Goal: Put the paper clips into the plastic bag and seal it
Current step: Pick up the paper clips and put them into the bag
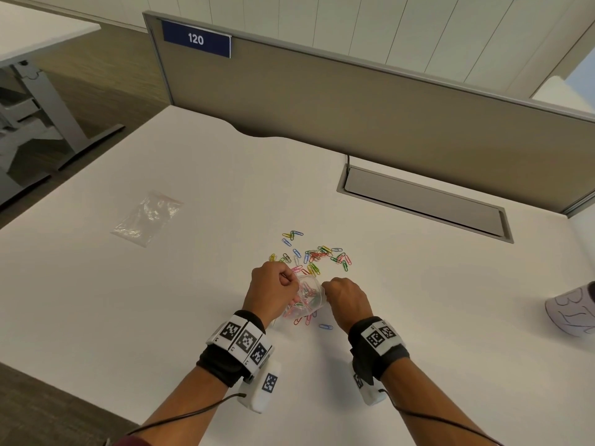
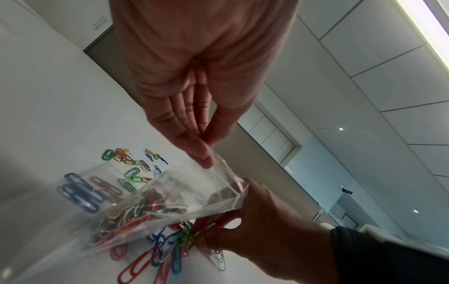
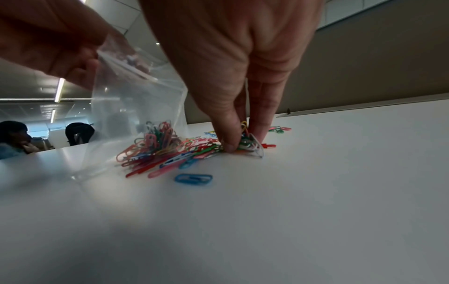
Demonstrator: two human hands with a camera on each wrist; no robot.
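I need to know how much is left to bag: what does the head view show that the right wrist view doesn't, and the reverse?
Only the head view shows the far scatter of loose clips, a second clear bag lying apart on the desk, and both wrists.

Only the right wrist view shows the right hand pinching a bunch of clips off the desk.

Both show the left hand holding the plastic bag, partly filled.

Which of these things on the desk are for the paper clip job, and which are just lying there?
For the job:
- plastic bag, pinched by the left hand
- paper clips, loose on the desk
- right hand, pinching up clips

Just lying about:
- second clear bag, far left
- patterned cup, right edge
- sign reading 120
- grey cable flap
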